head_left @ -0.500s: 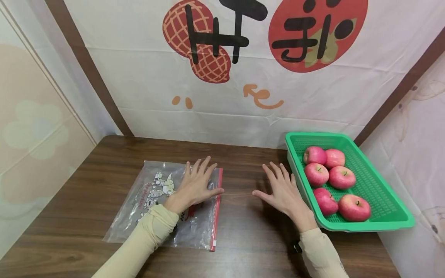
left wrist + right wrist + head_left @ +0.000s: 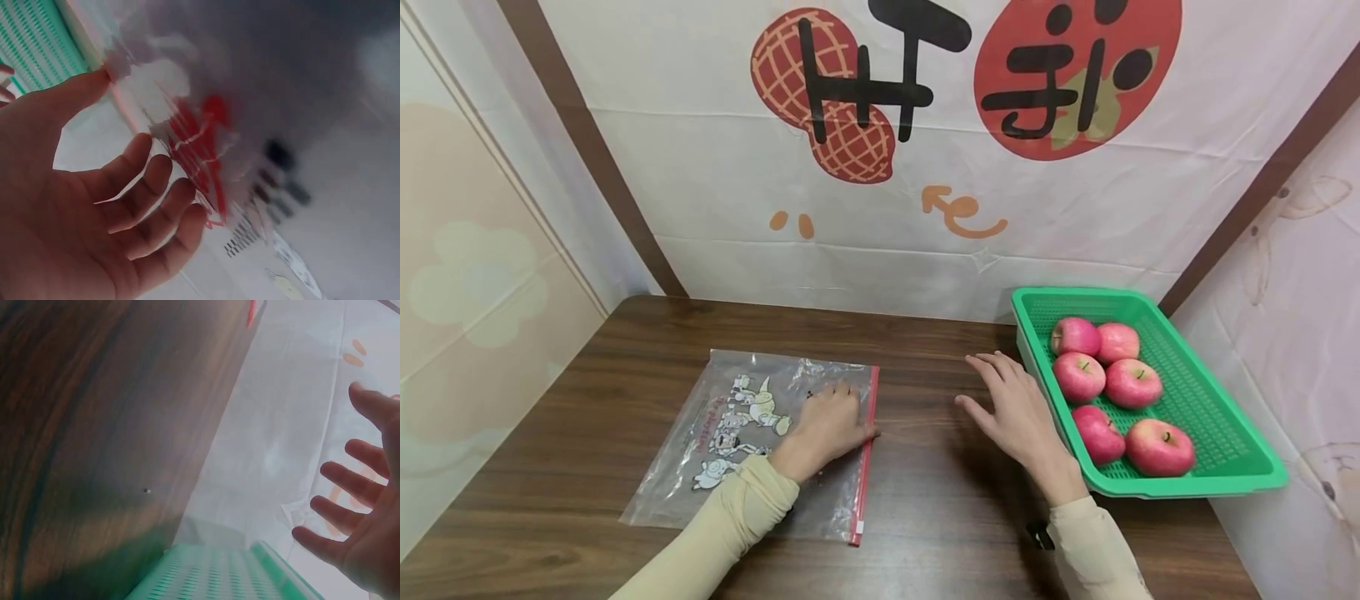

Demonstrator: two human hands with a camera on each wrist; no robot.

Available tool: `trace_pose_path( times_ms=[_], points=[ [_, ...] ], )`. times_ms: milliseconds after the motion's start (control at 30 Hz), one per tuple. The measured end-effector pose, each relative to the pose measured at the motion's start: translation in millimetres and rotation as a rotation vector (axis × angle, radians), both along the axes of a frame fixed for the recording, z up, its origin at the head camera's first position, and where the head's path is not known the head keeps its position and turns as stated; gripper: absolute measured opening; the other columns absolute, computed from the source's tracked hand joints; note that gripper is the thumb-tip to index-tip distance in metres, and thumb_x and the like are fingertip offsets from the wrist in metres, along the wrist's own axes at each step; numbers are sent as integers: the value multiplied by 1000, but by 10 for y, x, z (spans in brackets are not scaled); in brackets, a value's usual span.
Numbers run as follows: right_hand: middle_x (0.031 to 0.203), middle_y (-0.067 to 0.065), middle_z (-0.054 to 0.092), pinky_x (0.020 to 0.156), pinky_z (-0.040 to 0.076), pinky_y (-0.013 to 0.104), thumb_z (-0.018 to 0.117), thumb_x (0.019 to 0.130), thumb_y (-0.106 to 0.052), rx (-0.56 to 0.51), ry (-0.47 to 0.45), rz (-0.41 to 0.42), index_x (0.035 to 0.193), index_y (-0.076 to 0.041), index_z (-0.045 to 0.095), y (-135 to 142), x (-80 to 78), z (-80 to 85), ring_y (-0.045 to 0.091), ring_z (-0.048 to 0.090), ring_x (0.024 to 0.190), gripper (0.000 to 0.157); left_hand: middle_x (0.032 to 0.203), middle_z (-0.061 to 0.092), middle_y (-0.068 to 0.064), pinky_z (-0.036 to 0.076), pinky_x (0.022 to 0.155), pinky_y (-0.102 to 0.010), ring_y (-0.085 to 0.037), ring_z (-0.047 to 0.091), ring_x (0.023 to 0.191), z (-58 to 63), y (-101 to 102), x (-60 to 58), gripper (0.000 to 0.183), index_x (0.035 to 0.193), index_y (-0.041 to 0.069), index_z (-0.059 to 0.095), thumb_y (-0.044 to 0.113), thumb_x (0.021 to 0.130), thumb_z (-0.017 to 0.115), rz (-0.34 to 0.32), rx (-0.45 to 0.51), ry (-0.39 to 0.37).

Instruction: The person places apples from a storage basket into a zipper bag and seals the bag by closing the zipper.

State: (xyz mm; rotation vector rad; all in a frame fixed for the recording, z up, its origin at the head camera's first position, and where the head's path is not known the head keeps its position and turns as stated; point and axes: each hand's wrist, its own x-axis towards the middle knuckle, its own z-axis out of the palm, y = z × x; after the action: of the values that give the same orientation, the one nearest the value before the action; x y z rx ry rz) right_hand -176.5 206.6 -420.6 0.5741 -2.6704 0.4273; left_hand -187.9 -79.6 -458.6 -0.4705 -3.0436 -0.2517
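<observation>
A clear plastic zip bag (image 2: 700,433) with printed cartoon figures and a red zip edge (image 2: 874,400) lies flat on the left half of the table. My left hand (image 2: 829,423) is over the bag beside that zip edge. In the left wrist view the fingers of the left hand (image 2: 119,206) bend loosely towards the film, the thumb apart from them at the red edge; whether they press on it I cannot tell. Beside the basket, my right hand (image 2: 1017,408) hovers above the table with fingers spread and nothing in them, as the right wrist view also shows.
A green plastic basket (image 2: 1232,433) stands at the table's right side. Several red apples (image 2: 1133,383) lie in its left part. Behind the brown wooden table (image 2: 925,517) hangs a white printed curtain (image 2: 700,167).
My left hand has come down and slightly right over the bag, its fingers bending from straight. The right hand's fingers have drawn closer together, and it has shifted very little.
</observation>
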Motion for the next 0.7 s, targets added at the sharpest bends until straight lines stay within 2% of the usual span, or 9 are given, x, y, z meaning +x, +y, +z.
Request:
trace_pose_path(
  times_ms=[67, 167, 300, 400, 600, 700],
  points=[
    [134, 12, 59, 103, 44, 55, 70, 88, -43, 2, 40, 9, 136, -12, 56, 5, 12, 25, 36, 49, 131, 59, 101, 66, -17, 55, 69, -54, -38, 65, 95, 10, 13, 12, 50, 89, 2, 70, 51, 78, 74, 2, -8, 16],
    [130, 12, 60, 99, 47, 54, 71, 88, -41, 5, 68, 18, 134, -12, 58, 12, 30, 59, 35, 52, 126, 56, 97, 66, -14, 53, 65, -52, -36, 65, 89, 35, 45, 34, 49, 74, 7, 67, 56, 75, 75, 16, -48, 8],
    [129, 12, 60, 99, 47, 54, 72, 87, -39, -3, 78, 26, 133, -12, 59, 10, 60, 93, 35, 53, 124, 54, 97, 64, -13, 53, 61, -49, -35, 64, 84, 57, 89, 68, 50, 67, 11, 63, 59, 73, 75, 21, -84, -33],
    [129, 12, 60, 100, 46, 54, 73, 87, -37, -12, 86, 30, 132, -12, 60, 4, 73, 112, 35, 52, 124, 53, 96, 63, -13, 52, 60, -51, -37, 64, 81, 70, 104, 72, 42, 62, 13, 61, 51, 76, 73, 14, -79, -56],
    [129, 12, 60, 102, 44, 53, 73, 87, -36, -22, 114, 33, 131, -10, 61, 34, 83, 145, 35, 52, 123, 52, 69, 60, -3, 48, 58, -49, -26, 63, 67, 187, 54, 15, 42, 52, 19, 50, 40, 82, 69, 28, -20, -105],
    [129, 12, 60, 101, 45, 53, 75, 86, -34, -32, 125, 32, 130, -10, 61, 68, 92, 153, 34, 53, 123, 53, 58, 54, 1, 46, 54, -46, -20, 57, 58, 248, 3, 1, 41, 51, 20, 44, 31, 83, 67, 27, 30, -59]
  ],
)
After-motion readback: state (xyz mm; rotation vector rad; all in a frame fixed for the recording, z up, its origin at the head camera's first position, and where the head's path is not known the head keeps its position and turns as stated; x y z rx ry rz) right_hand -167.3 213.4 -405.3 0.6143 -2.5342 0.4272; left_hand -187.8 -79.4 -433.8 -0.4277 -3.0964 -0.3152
